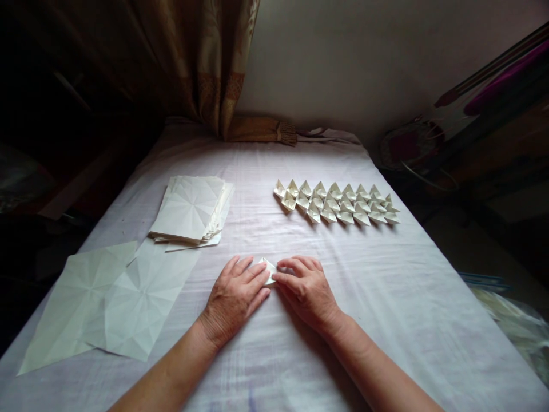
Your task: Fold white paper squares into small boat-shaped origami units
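A small folded piece of white paper (268, 266) lies flat on the cloth between my two hands, its pointed top facing away from me. My left hand (235, 293) rests palm down with fingers stretched out, the fingertips pressing on the paper's left side. At its right edge, my right hand (307, 290) has thumb and index finger pinched on the paper. Fingers cover both sides of the piece, so its full shape is hidden. Several folded paper boats (338, 205) stand in close rows beyond my right hand.
A stack of creased paper sheets (189, 207) lies beyond my left hand. Two loose creased sheets, one (143, 294) overlapping the other (79, 300), lie at the left. A pale cloth (386, 320) covers the surface. A curtain (214, 68) hangs at the back.
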Motion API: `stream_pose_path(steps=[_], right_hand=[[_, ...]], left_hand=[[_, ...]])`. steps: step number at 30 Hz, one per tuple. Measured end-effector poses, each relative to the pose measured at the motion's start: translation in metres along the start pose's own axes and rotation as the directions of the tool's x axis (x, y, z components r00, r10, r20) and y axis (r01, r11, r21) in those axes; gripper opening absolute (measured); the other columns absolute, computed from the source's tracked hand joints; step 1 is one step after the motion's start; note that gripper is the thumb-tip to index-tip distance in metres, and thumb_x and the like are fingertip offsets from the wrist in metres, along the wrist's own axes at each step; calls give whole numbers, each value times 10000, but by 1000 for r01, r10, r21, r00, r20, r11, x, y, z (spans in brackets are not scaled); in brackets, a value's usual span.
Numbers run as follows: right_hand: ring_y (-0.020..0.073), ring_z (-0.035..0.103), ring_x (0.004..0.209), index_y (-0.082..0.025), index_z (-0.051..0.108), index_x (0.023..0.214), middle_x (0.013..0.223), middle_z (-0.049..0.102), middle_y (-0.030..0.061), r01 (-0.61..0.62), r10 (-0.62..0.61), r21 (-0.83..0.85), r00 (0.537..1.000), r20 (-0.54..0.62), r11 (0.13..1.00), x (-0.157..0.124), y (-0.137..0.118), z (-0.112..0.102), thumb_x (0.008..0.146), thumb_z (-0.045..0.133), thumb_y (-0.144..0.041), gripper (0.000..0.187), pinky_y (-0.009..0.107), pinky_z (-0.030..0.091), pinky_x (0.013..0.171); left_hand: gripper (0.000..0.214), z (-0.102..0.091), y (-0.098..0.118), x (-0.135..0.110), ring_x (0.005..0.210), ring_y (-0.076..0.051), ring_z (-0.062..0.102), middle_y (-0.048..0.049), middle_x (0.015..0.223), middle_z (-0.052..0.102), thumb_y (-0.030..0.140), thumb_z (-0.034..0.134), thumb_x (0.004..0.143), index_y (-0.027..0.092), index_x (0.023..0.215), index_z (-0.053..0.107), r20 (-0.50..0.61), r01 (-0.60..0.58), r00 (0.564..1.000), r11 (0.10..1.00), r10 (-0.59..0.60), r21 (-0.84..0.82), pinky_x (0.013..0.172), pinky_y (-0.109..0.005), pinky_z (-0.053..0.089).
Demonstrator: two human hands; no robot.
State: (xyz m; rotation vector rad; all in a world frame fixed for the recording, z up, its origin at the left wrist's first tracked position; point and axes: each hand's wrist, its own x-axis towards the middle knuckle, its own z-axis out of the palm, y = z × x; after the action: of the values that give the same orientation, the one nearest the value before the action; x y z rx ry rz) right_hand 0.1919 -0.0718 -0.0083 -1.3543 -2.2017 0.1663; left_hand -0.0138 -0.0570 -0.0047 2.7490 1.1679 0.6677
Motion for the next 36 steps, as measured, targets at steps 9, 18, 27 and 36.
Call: stream_pose_path(steps=[9, 18, 27, 36], right_hand=[[176, 564, 785, -227, 705, 822, 829, 674, 30, -127, 126, 78, 992, 11, 989, 2, 0, 7, 915, 600, -251, 142, 308, 358, 734], [186, 545, 747, -202, 619, 722, 750, 620, 21, -251, 255, -62, 965, 66, 966, 11, -9, 2, 904, 605, -290, 202, 311, 319, 711], [188, 502, 719, -210, 546, 676, 713, 579, 27, -249, 250, -138, 968, -5, 959, 12, -11, 8, 929, 533, -317, 274, 319, 297, 690], [198, 520, 766, -210, 565, 784, 776, 599, 23, -272, 271, -74, 962, -28, 959, 9, -9, 12, 901, 556, -242, 121, 322, 313, 708]], left_hand=[[150, -10, -5, -2, 851, -201, 563, -22, 888, 692, 248, 551, 942, 240, 916, 699, -39, 150, 987, 983, -155, -108, 830, -372, 412], [160, -11, 0, 1, 893, -235, 536, -51, 895, 645, 288, 572, 923, 201, 791, 599, 7, 325, 945, 945, -326, 34, 892, -421, 380], [141, -3, 1, 4, 1066, -281, 546, -104, 1104, 642, 245, 556, 910, 186, 790, 604, 13, 377, 926, 925, -378, 54, 944, -461, 420], [77, 2, 0, 1, 1264, -299, 482, -144, 1329, 559, 205, 530, 907, 199, 927, 604, -34, 400, 916, 916, -399, 38, 1027, -485, 388]])
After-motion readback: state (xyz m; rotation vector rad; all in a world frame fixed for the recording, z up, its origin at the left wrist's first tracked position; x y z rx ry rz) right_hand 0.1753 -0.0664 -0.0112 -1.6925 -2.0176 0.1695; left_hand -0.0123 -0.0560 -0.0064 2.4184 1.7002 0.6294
